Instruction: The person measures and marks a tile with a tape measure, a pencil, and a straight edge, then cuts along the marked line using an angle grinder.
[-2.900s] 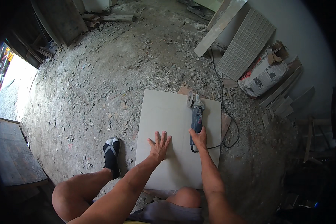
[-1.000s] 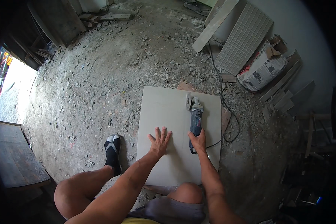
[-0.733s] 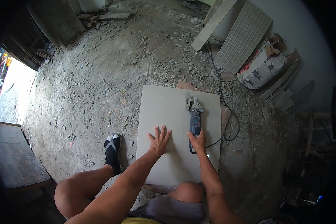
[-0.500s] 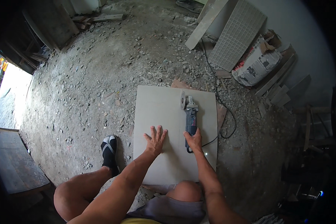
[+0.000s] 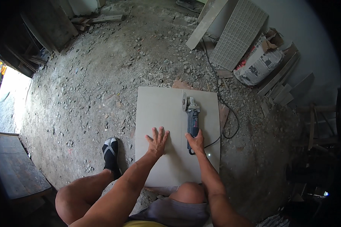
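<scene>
A large pale tile (image 5: 159, 108) lies flat in front of me. My left hand (image 5: 157, 141) rests on it, fingers spread, left of the middle. My right hand (image 5: 196, 141) is wrapped round the rear body of a dark angle grinder (image 5: 193, 120). The grinder points away from me, and its cutting disc (image 5: 184, 101) stands upright near the tile's far edge. A faint straight line runs along the tile from the disc toward me. Whether the disc is spinning or touches the tile, I cannot tell. My knee (image 5: 188, 193) is at the tile's near edge.
The grinder's black cord (image 5: 236, 126) loops right of the tile and runs to the back. Rubble (image 5: 98, 75) covers the floor. A grid-backed tile (image 5: 238, 34), a plank (image 5: 206, 26) and a torn sack (image 5: 259, 62) lean along the right wall. A wooden board (image 5: 17, 166) lies at left.
The view has shifted very slightly. My hands, the grinder and the tile stay in nearly the same places.
</scene>
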Action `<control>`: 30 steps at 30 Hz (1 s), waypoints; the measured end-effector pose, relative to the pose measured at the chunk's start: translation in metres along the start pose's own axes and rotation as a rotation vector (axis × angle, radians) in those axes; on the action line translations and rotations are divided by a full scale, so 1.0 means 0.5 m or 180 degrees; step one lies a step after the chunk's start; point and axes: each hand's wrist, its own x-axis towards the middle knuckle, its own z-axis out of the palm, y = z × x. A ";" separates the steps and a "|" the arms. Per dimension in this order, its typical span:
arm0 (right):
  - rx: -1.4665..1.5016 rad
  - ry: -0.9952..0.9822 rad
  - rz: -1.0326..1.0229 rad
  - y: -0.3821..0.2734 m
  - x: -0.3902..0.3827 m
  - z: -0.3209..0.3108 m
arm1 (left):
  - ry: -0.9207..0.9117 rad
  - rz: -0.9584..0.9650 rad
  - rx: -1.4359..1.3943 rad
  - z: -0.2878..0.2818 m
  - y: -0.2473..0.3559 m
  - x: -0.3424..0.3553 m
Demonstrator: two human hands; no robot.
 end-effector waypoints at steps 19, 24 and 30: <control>-0.0113 -0.0045 -0.0026 -0.001 -0.019 -0.003 | 0.0042 0.0052 0.0108 0.009 -0.007 0.003; -0.0052 -0.0046 -0.0064 0.012 -0.019 -0.003 | 0.0078 0.0056 0.0121 0.011 -0.005 0.002; -0.0071 0.0018 -0.0028 0.024 -0.024 -0.001 | 0.0088 0.0051 0.0057 0.007 -0.004 0.002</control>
